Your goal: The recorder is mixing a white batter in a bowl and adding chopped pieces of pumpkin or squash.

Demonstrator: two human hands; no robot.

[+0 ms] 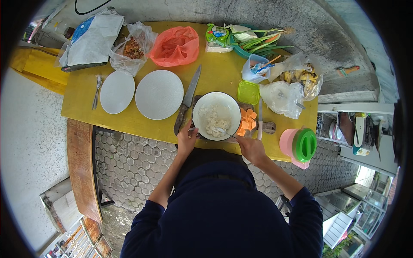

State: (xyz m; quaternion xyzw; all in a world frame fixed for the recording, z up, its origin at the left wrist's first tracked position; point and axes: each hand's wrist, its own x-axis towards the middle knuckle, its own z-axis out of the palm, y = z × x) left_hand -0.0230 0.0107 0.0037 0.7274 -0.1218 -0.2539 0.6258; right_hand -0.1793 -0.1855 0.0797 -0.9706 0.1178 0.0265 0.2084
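Observation:
A white bowl point(233, 108) with a dark rim holds a lumpy whitish mixture point(216, 122) and rests on a wooden cutting board point(268, 127). My left hand point(187, 138) grips the bowl's lower left edge. In my right hand point(252, 149) is a metal utensil, a fork or spoon point(222, 130), its end dipped in the mixture. Cut orange pieces point(246, 122), perhaps carrot, lie on the board right of the bowl. Beside them is a small knife point(260, 119) with a pale handle. A large knife point(191, 92) lies left of the bowl.
Two whitish plates point(159, 94) point(117, 92) and a fork point(96, 92) lie to the left. Behind are a red plastic bag point(176, 46) and a basin of green onions point(263, 42). Rightward stand a green lid point(248, 92), plastic bags point(282, 96) and a pink jug point(288, 142) near the table edge.

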